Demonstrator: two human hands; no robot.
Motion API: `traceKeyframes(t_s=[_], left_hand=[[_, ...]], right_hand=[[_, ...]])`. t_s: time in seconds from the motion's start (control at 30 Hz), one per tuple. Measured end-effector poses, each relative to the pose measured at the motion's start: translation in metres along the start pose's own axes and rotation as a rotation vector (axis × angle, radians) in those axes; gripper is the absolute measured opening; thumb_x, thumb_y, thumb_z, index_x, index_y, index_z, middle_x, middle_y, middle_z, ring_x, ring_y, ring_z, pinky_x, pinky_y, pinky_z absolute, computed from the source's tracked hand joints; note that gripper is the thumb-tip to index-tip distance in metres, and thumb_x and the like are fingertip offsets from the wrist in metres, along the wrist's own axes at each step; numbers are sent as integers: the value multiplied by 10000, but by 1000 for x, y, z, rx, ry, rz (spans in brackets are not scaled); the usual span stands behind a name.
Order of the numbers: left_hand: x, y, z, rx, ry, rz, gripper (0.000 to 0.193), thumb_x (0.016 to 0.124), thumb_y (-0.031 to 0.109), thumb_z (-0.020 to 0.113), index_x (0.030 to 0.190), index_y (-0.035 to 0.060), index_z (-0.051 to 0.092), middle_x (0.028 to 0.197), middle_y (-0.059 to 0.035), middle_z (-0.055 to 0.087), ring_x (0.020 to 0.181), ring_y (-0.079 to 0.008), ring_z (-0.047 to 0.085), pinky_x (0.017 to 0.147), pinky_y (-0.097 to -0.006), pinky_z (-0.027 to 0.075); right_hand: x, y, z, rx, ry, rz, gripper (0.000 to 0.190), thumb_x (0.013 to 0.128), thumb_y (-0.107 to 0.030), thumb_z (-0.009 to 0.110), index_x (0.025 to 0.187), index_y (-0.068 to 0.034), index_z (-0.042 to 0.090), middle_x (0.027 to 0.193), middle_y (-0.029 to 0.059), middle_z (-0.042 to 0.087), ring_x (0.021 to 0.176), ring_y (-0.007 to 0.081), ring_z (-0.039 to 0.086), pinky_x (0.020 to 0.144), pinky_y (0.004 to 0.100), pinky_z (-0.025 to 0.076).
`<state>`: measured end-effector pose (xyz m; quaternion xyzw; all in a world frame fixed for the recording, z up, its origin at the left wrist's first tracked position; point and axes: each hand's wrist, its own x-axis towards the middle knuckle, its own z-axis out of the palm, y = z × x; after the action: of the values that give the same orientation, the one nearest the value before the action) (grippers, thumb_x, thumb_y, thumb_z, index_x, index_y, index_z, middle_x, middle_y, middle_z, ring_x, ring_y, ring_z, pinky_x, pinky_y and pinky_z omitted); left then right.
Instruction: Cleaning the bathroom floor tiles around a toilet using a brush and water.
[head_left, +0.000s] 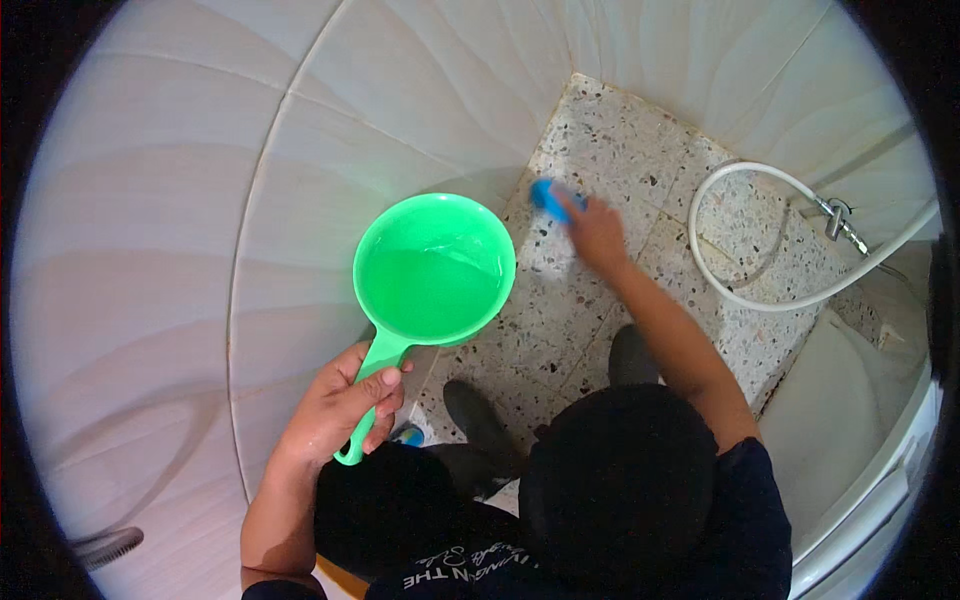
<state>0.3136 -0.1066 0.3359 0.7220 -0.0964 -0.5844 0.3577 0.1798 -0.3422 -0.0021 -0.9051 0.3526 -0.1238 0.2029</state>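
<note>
My left hand (352, 405) grips the handle of a green plastic dipper (435, 270), held level above the floor near the left wall. Clear water appears to lie in its bowl. Out ahead, my right hand (598, 234) holds a blue scrubbing brush (553, 199) down at the speckled tile floor (630, 150), close to the foot of the wall. Motion blurs the brush and the fingers, and its bristles are hidden. Whitish foam or wet residue (551, 255) shows on the tiles just below the brush.
A white hose (697, 225) loops out from a metal valve (836, 217) on the right wall. White toilet porcelain (832, 420) stands at the right. My dark boots (480, 412) are on the floor. A small blue object (411, 436) lies by my left knee. Pale tiled walls (165, 225) enclose the corner.
</note>
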Motion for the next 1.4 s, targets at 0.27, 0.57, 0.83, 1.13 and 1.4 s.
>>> traceKeyframes(t_s=[0.27, 0.57, 0.83, 1.13, 1.4], left_hand=[[-1, 1, 5, 3, -39, 0, 235, 905, 201, 539, 1028, 0, 522, 580, -8, 414, 342, -90, 365, 319, -222, 288], [-21, -6, -12, 46, -8, 48, 239, 903, 200, 539, 1029, -1, 513, 582, -6, 416, 345, -83, 376, 309, -217, 290], [-12, -4, -15, 71, -27, 42, 220, 913, 183, 518, 1030, -4, 514, 587, -7, 422, 350, -89, 377, 319, -222, 297], [1, -10, 4, -4, -66, 112, 210, 928, 179, 504, 1030, -5, 518, 602, 5, 408, 353, -80, 362, 330, -213, 295], [-7, 0, 13, -2, -116, 148, 224, 926, 196, 514, 1034, -1, 510, 609, 2, 427, 372, -83, 386, 340, -225, 293]], right_hand=[[-50, -5, 94, 162, -158, -6, 417, 840, -190, 560, 1247, -248, 492, 879, 192, 563, 856, 360, 577, 687, 457, 470], [-4, -10, 0, -47, -36, 43, 539, 850, -229, 559, 1340, -286, 339, 977, 182, 546, 837, 358, 574, 724, 464, 458], [-91, -69, 35, 241, -159, -558, 347, 825, -243, 588, 1171, -253, 565, 758, 171, 552, 738, 336, 583, 689, 472, 457], [-47, 20, -14, -83, -46, 214, 615, 812, -233, 615, 1368, -297, 358, 906, 157, 536, 783, 318, 572, 664, 451, 466], [-76, 2, -24, -33, -193, 44, 641, 796, -193, 622, 1361, -342, 357, 903, 166, 531, 796, 337, 586, 663, 452, 483]])
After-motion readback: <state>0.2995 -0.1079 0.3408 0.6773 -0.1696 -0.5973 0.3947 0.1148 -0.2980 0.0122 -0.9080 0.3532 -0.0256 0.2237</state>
